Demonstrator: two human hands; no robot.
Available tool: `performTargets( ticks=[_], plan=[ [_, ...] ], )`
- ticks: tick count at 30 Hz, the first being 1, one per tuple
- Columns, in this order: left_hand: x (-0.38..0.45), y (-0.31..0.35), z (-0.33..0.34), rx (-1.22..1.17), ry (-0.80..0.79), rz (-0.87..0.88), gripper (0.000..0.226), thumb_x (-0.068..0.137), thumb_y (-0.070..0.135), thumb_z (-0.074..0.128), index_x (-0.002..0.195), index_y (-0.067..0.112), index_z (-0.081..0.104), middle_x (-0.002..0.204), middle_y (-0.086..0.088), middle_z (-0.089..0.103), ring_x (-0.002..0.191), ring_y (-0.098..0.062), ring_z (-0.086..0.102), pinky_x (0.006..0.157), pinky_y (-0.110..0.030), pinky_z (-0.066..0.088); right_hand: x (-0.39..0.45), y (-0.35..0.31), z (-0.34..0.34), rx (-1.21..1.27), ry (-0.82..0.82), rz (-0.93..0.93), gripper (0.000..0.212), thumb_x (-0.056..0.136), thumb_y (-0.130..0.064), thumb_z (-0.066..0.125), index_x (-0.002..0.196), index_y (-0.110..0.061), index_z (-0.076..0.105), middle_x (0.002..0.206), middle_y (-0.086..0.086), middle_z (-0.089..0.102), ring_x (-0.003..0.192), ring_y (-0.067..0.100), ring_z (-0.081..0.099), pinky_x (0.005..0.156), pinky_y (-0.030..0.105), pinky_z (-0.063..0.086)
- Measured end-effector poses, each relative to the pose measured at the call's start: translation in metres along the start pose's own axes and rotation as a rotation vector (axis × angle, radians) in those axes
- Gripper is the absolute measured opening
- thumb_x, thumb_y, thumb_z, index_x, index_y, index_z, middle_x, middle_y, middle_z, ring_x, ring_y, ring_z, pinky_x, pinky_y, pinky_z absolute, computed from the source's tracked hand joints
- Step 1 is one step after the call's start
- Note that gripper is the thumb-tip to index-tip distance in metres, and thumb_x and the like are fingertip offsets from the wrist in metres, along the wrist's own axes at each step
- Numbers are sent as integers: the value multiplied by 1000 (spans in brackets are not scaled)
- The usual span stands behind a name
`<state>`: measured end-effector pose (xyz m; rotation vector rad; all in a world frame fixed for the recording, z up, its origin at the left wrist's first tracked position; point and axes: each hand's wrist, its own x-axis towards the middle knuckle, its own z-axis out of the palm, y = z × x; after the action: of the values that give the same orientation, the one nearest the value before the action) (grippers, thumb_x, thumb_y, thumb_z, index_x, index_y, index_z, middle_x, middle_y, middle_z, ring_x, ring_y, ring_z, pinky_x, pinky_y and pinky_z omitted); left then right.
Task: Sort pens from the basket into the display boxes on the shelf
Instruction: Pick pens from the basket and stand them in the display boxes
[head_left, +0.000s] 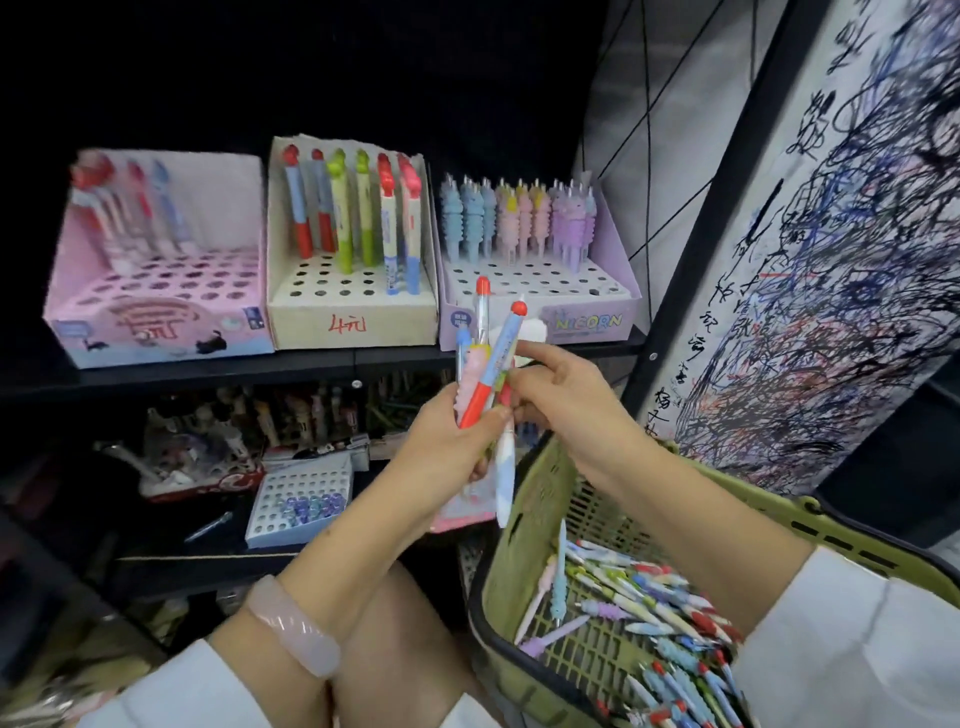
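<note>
Three perforated cardboard display boxes on shelf (363, 364): pink box (156, 291), cream box (353, 312), lilac box (540, 312). Left hand (452, 441) gripping pen bundle (483, 374); right hand (566, 395) pinching it. Green latticed plastic basket (530, 499), many pens inside.

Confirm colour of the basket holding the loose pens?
Olive green basket, with a darker rim; the head view, the only one, shows it at lower right.

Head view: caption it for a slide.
Left hand grips a bunch of colourful pens above the green plastic basket; right hand pinches one.
</note>
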<state>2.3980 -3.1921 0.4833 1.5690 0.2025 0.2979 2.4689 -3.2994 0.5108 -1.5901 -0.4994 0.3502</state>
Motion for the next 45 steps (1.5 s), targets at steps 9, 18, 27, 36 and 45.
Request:
performTargets(
  ticks=[9, 18, 27, 36, 45],
  plan=[
    [-2, 21, -128, -14, 240, 49, 11, 89, 27, 59, 97, 18, 60, 80, -16, 60, 44, -8, 44, 46, -25, 40, 64, -70, 109, -17, -110, -258, 24, 92, -9, 54, 110, -23, 50, 76, 6, 62, 72, 4, 64, 68, 20, 55],
    [0, 37, -222, 44, 409, 150, 5, 90, 22, 59, 96, 21, 58, 53, 9, 45, 44, -6, 39, 44, -20, 38, 109, -103, 195, -44, -309, -269, 20, 92, -18, 57, 111, -13, 55, 80, -1, 67, 68, 6, 67, 75, 25, 58],
    [5, 41, -280, 29, 545, 151, 7, 94, 19, 53, 89, 16, 51, 61, 3, 45, 44, -7, 37, 46, -22, 36, 186, -122, 248, -377, 19, -517, 10, 91, -15, 58, 92, -15, 49, 83, 3, 63, 85, 19, 65, 76, 27, 52],
    [11, 35, -297, -66, 573, 106, 8, 93, 18, 54, 87, 13, 51, 68, -1, 46, 46, -6, 39, 45, -21, 37, 214, -100, 281, -705, -107, -474, 18, 92, -17, 55, 103, -3, 54, 91, 15, 67, 80, 23, 60, 71, 30, 47],
    [10, 41, -291, -94, 488, 103, 3, 92, 18, 55, 89, 16, 55, 66, -2, 47, 50, -11, 38, 45, -20, 36, 189, -91, 277, -851, -128, -530, 21, 94, -22, 49, 93, -6, 63, 77, 5, 65, 77, 22, 64, 76, 38, 52]
  ],
)
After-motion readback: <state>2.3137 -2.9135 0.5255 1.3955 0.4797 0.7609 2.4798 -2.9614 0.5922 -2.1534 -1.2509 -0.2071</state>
